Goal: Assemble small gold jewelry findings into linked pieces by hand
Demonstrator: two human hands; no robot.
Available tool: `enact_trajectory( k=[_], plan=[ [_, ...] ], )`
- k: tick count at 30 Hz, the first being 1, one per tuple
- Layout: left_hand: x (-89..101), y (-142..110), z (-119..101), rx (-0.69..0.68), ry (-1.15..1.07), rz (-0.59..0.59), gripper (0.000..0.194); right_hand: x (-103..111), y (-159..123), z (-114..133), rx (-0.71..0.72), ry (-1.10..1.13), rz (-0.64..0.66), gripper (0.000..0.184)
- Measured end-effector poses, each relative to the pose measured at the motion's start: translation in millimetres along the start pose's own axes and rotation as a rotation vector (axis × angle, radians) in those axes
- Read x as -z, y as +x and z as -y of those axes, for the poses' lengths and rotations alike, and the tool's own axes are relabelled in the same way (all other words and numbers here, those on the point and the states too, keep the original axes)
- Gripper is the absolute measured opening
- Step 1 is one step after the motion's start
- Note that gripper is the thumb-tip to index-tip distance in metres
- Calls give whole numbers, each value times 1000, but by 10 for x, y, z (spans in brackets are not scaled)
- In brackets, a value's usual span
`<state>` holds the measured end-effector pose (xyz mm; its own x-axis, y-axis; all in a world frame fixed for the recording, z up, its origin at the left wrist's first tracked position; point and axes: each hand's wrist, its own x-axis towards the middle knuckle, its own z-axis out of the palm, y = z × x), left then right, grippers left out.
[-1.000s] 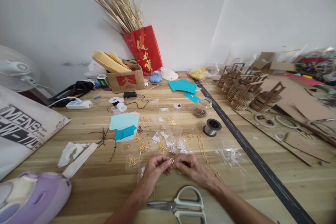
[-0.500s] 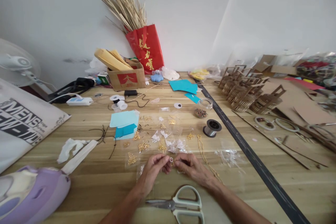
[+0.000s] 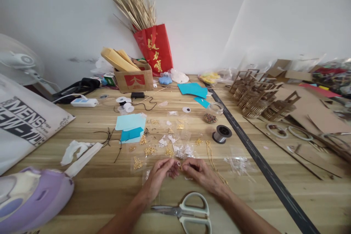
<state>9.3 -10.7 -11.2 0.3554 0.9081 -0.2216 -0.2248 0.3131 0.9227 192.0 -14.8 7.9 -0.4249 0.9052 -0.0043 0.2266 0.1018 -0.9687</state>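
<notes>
My left hand (image 3: 161, 172) is low in the middle of the view, its thumb and fingers curled together. Whatever they hold is too small to make out. Facing it, my right hand (image 3: 199, 174) pinches a small ring (image 3: 180, 168), gold in tone. A pale ring (image 3: 179, 163) shows just above it, in the narrow gap between both hands' fingertips. A gold chain (image 3: 210, 157) lies beside my right hand. Just beyond my fingers are small piles of silver findings (image 3: 179, 151) and gold findings (image 3: 150, 150) on clear plastic. Scissors (image 3: 192, 210) lie nearer to me.
A wire spool (image 3: 222, 134) and a jar of beads (image 3: 210, 117) stand right of centre. Blue cards (image 3: 131, 134) lie to the left. A purple and white appliance (image 3: 41, 201) occupies the near left. Small wooden baskets (image 3: 257, 97) stand at the far right.
The small rings have tilted slightly between my fingertips. My left thumb has shifted a little up and away from them. The camera view has moved slightly.
</notes>
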Motion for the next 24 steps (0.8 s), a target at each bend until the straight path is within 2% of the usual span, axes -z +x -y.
enact_trajectory(
  k=[12,24],
  plan=[
    [-9,-12,-10,-4,8,-39,31,-11,3,20,1,10,20,39],
    [-45,-10,-83,-61,106,10,27,-33,-10,4,-33,-13,14,38]
  ],
)
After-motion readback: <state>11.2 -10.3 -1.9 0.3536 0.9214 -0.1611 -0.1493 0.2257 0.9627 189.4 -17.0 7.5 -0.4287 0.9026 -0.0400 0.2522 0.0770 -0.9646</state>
